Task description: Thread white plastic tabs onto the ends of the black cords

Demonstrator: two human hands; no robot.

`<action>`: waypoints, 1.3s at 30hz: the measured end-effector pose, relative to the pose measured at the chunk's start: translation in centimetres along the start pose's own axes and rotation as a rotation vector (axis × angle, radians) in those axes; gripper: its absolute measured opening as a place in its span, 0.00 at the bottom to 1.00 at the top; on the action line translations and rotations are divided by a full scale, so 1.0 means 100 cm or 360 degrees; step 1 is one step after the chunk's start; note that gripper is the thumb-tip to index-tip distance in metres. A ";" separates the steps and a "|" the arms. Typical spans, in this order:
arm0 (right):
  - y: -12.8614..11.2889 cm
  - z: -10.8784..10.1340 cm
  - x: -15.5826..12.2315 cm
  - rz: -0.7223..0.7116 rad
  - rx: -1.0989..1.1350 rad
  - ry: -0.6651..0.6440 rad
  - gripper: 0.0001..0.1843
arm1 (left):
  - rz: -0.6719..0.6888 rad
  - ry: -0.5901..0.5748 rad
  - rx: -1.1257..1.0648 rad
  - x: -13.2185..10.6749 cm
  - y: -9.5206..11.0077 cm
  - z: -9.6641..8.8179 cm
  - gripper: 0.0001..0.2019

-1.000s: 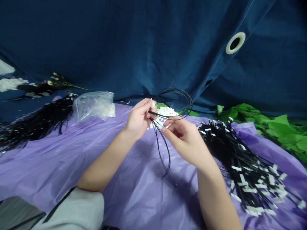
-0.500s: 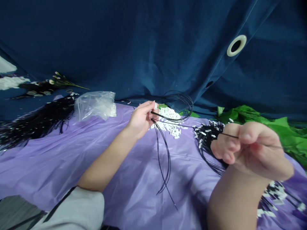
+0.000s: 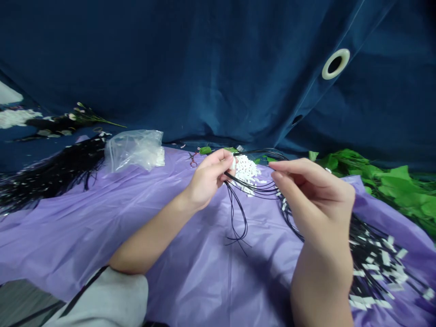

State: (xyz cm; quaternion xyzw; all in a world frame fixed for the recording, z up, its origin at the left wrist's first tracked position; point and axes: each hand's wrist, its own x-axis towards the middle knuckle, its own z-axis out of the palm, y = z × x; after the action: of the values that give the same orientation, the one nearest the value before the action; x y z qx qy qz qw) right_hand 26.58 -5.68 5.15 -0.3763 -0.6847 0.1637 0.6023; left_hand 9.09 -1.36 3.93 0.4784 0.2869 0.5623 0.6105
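Note:
My left hand [image 3: 211,177] is closed around several thin black cords [image 3: 243,180], with a small white piece [image 3: 233,160] between thumb and forefinger. From this hand the cords curve right in a loop, and loose ends hang below it. My right hand [image 3: 311,195] is raised to the right, thumb and forefinger in a pinch beside the loop. Whatever sits between those fingertips is too small to make out. Part of the loop passes behind the right hand. Beyond the left hand lies a pile of small white pieces [image 3: 248,169] on the purple sheet [image 3: 190,259].
Bundles of black cords with white tags [image 3: 378,259] lie at right, near green leaves [image 3: 391,181]. A clear plastic bag [image 3: 134,150], black strands [image 3: 57,168] and small scissors [image 3: 193,160] are at left and centre. A blue curtain [image 3: 170,68] hangs behind.
My right hand has moved left and turned, coming closer to my left hand; the cord stretched to it no longer shows taut. My left hand has shifted slightly right and down.

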 end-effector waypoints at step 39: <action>0.002 0.008 0.004 -0.0647 -0.0921 0.0049 0.06 | 0.0079 -0.0166 0.0152 -0.004 0.002 -0.001 0.15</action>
State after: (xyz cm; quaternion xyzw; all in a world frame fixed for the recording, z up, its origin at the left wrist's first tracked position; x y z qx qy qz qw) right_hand 25.89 -5.06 5.15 -0.3897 -0.7544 -0.1662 0.5014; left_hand 8.85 -1.72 3.96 0.5426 0.2692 0.5372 0.5870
